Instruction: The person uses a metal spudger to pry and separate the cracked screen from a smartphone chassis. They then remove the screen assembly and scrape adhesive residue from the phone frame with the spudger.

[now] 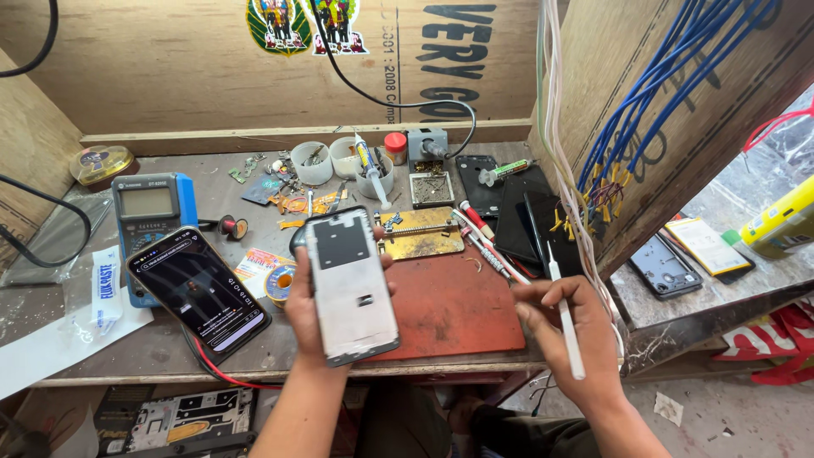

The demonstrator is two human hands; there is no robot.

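Workbench (170, 348): crowded, little free room.
Red mat (458, 309): below raised phone frame.
Phone frame (351, 284): off bench, upright in left hand (312, 318); fingers clamped on its side edges. Risk: loose grip, frame drops onto mat or floor.
Lit phone (200, 291): just beside left hand; elbow nudge could shift it.
Right hand (570, 335): fingers pinched on white tool (565, 318), clear of frame. Risk: tip slip could scratch frame.

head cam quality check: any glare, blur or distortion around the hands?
Head view: even daylight, soft shadows; left hand holding the phone frame is sharp, right hand with the white tool is sharp too; wide-lens bending at the edges; bright washout at far right; mild reflection on the lit phone.
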